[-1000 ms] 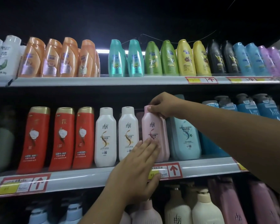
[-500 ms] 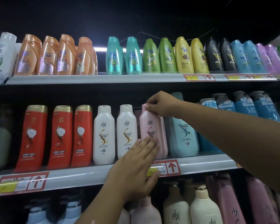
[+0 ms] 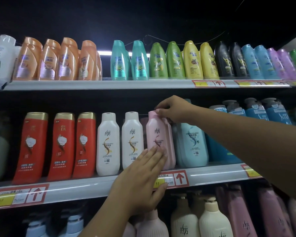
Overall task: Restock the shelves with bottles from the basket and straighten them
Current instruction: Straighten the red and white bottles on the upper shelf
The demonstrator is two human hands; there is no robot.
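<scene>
A tall pink plastic shampoo bottle (image 3: 156, 134) with a rounded shoulder and a pink cap stands on the grey metal middle shelf (image 3: 92, 187), at its front edge. It is upright, maybe leaning a little to its right side, and more pink bottles stand directly behind it.

The right hand (image 3: 173, 109) comes in from the right and pinches the cap of this pink bottle with curled fingers and thumb. The left hand (image 3: 142, 177) comes from below; its fingers (image 3: 156, 152) are straight and lie flat against the lower front of the same bottle, pressing on it, while the thumb reaches over the shelf edge near a red and yellow price tag (image 3: 172, 179) with an arrow.

Just to the left of the pink bottle stand two white plastic bottles (image 3: 120, 141) with gold marks, and further left three red bottles with gold caps (image 3: 58, 144). Touching the pink bottle on its right is a light blue bottle (image 3: 192, 144), partly hidden by the right forearm.

Above the pink bottle, the top shelf carries a row of orange, teal, green, yellow, black, blue and purple bottles (image 3: 140, 60). Below it stand cream pump bottles (image 3: 200, 218) and pink ones.
</scene>
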